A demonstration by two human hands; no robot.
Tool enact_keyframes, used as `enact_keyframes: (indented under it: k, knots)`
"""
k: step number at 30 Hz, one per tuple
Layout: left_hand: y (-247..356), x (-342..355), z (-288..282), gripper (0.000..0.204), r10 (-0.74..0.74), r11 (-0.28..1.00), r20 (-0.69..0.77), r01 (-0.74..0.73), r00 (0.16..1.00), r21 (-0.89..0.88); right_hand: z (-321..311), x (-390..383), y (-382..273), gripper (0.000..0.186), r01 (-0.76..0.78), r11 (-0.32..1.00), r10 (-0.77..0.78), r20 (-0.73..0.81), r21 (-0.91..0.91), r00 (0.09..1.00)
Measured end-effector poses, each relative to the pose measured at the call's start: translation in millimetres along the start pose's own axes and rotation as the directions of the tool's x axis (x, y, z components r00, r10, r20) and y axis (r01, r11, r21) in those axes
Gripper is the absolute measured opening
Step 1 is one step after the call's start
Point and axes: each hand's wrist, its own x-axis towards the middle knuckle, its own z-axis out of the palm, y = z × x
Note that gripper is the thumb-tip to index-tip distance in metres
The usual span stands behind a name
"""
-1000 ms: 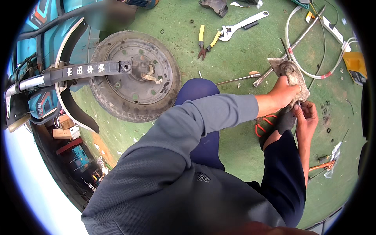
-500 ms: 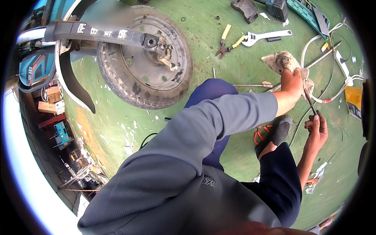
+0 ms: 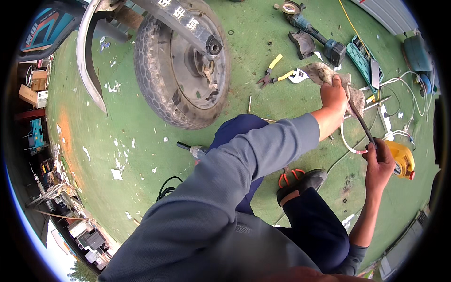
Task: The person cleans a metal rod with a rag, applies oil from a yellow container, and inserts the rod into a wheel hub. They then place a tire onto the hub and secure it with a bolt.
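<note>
You have one view here, from the left camera of the pair on your head, looking steeply down over your own torso and knees onto the green floor (image 3: 141, 141). It is a wide fisheye: the picture sits inside a dark round rim, and straight edges bow near it. Your grey sleeve fills the lower middle, very close to the lens, and your left hand (image 3: 334, 94) and right hand (image 3: 381, 162) sit right of centre, at arm's reach. The scooter wheel (image 3: 183, 70) lies at the top, a little farther off, and the scattered tools along the upper right edge are the farthest things you can read clearly. Shelves and clutter curve along the left rim.
</note>
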Motion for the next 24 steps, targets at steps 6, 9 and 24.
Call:
enact_keyframes:
  k: [6,9,24]
  knots:
    - [22.8,23.3,-14.8,0.047,-0.062,0.984,0.049,0.07,0.997,-0.165,-8.3,18.4,-34.1,0.019,0.143,0.973,-0.129,0.085,-0.18,0.988]
    - [37.9,33.6,-29.5,0.044,-0.114,0.966,0.109,0.136,0.987,-0.218,7.1,18.1,-77.6,0.019,0.124,0.962,-0.071,0.218,-0.242,0.973]
    - [3.4,72.2,-52.4,0.038,-0.218,0.964,0.231,0.172,0.948,0.205,9.1,16.8,51.7,0.029,0.038,0.999,-0.034,0.112,-0.033,0.993]
